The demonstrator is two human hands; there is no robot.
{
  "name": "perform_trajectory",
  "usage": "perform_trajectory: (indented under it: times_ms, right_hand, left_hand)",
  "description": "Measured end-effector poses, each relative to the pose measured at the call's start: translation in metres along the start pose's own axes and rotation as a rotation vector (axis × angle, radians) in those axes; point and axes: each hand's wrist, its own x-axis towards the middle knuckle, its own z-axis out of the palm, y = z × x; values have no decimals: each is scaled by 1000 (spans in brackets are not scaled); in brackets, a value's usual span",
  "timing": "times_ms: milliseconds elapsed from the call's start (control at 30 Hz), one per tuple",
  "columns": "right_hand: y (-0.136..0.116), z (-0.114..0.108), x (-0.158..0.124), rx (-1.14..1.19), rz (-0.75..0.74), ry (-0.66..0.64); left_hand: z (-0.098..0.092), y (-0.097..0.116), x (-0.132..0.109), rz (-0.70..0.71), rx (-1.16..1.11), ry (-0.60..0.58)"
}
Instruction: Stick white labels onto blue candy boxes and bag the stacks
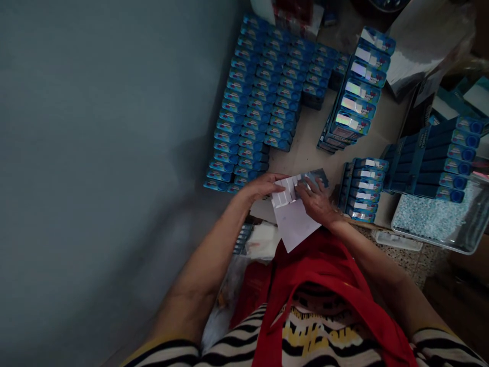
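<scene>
A pale sheet of stickers [296,224] is held in front of my red apron, tilted, with shiny rectangular labels along its upper part. My left hand [263,187] grips its left edge, the thumb lying over the labels. From the right, my right hand [317,203] holds the sheet, its fingers bent over the upper labels. Whether a single label is pinched between those fingertips is too dark to tell. Just right of that hand stands a short row of blue boxes [364,188] with silvery labels on their ends.
Many blue boxes [248,107] stand in rows by the grey wall [114,127]. Another labelled row of boxes [355,97] stands farther back. At right, bundled blue boxes [431,158] sit beside a clear tray [471,234] of small pale pieces at the table's edge.
</scene>
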Motion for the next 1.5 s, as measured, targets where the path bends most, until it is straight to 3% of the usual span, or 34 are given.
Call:
perform_trajectory:
  times_ms: [233,367,467,533,600,667,733,767,933,1033,1200,1300,1400,1500]
  right_hand:
    - [-14,-29,1,136,284,113]
    - [-18,-70,-10,578,592,261]
    - [-13,-112,-27,909,783,316]
    - [-7,-141,-40,1004,810,361]
    - [1,-167,-52,1042,809,397]
    - [9,-188,-62,1045,813,418]
    - [17,-204,-72,1024,822,445]
    - [20,-211,-77,1009,825,463]
    - [42,-243,-99,951,860,515]
    - [68,-267,-105,798,869,590]
    - [148,-312,-99,579,862,738]
    - [200,-328,-90,512,879,784]
    - [239,-334,-84,487,914,801]
    - [260,-337,-82,508,928,790]
  left_hand:
    - [0,-8,20,30,140,113]
    - [6,-4,31,78,399,290]
    - [37,7,20,320,592,572]
    - [71,19,6,482,480,658]
    - [109,36,-4,520,172,498]
    - [145,56,-8,466,-148,212]
    - [175,76,-5,399,-332,-13]
    - [187,85,-2,379,-366,-58]
    - [230,122,12,422,-330,33]
    - [254,146,26,477,-315,48]
    - [298,207,75,550,-208,85]
    - [319,239,107,582,-118,160]
    - [332,256,130,581,-89,169]
    - [337,267,140,610,-2,200]
